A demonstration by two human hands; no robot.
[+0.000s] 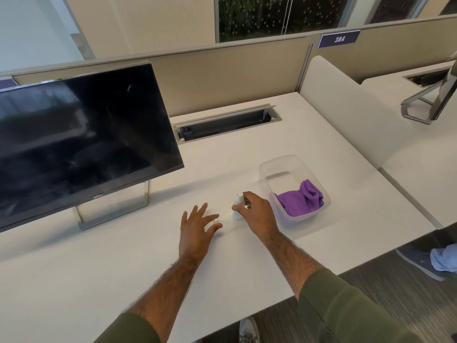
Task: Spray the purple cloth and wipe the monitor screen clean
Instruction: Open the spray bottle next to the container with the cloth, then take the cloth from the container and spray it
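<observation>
White laminate covers the counter, which fills most of the view. On its left part stands the monitor, dark and switched off, with faint streaks on the glass, tilted a little on a metal frame stand. Behind the counter runs a beige partition, and in front of it an open cable slot is sunk in the surface. A white divider panel closes the right side; beyond it, on the next desk, a part of another metal stand shows.

Right of the middle sits a clear plastic container. The purple cloth lies crumpled inside it, in the near right end, well apart from the monitor. Nothing stands between the container and the screen except bare counter.

Both forearms reach in from below, with green sleeves pushed up. The right hand is just beside the near left corner of the container. Its fingers are curled round a small white spray bottle, which stands upright on the counter; the forefinger is at the nozzle top and the thumb at the side. The cloth is near this hand but not touched, with the container wall between them.

The left hand hovers low over the counter with fingers straight and spread, holding nothing. A small clear piece lies between its thumb and forefinger tips; I cannot tell if they touch it.
</observation>
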